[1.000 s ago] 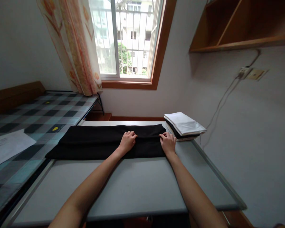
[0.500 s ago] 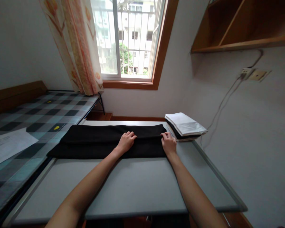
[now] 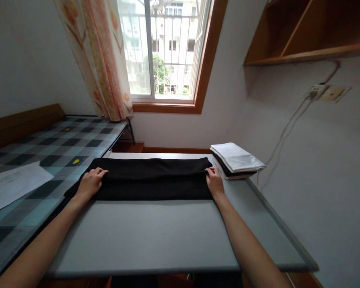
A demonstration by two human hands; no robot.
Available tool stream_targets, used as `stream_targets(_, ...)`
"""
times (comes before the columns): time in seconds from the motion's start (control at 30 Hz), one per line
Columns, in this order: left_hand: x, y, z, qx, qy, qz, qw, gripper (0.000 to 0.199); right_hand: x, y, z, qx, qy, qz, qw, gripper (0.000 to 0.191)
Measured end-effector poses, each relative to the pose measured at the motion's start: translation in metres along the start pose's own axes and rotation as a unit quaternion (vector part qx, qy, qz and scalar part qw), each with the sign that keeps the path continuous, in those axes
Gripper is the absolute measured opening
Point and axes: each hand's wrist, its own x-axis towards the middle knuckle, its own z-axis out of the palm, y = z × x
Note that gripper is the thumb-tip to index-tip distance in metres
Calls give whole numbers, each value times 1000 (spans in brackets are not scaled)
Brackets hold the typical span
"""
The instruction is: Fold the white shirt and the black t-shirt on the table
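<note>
A long black folded garment lies across the far half of the grey-white table; its exact kind cannot be told. A raised fold runs along its length. My left hand is at the garment's left part, with fingers closed in a pinch on the fold. At the right end, my right hand pinches the same fold by the garment's edge. Just beyond the right hand, a stack of folded cloths shows white on top with black beneath.
On the left stands a bed with a checked cover, where a sheet of paper lies. A curtain hangs beside the barred window. A wooden shelf is fixed to the right wall, above a socket with hanging cables.
My left hand has moved left along the garment, from near its middle to its left part. My right hand stays at the right end.
</note>
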Motion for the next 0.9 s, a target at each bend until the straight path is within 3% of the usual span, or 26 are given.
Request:
stream_targets(0.1,-8,-39,-2,15,-13,-53,998,39,0,1,-3,15,24,-14,1000,31)
stream_targets(0.2,-12,-56,-1,37,5,-46,998,40,-1,2,-5,14,33,-27,999,30)
stream_targets(0.4,-13,-52,-1,36,-20,-41,998,39,-5,6,-3,-25,-37,2,999,28)
stream_targets(0.6,-15,-52,-7,44,-39,-21,998,37,-4,6,-1,-17,-24,18,999,31)
stream_targets(0.77,-13,-26,-3,-61,-31,39,997,37,-3,10,4,32,-5,23,999,35)
stream_targets(0.83,-10,-3,1,-125,-25,89,988,37,-2,14,3,60,40,31,997,39)
stream_targets(0.9,-5,24,7,-173,-10,136,975,37,0,16,-3,84,126,49,987,44)
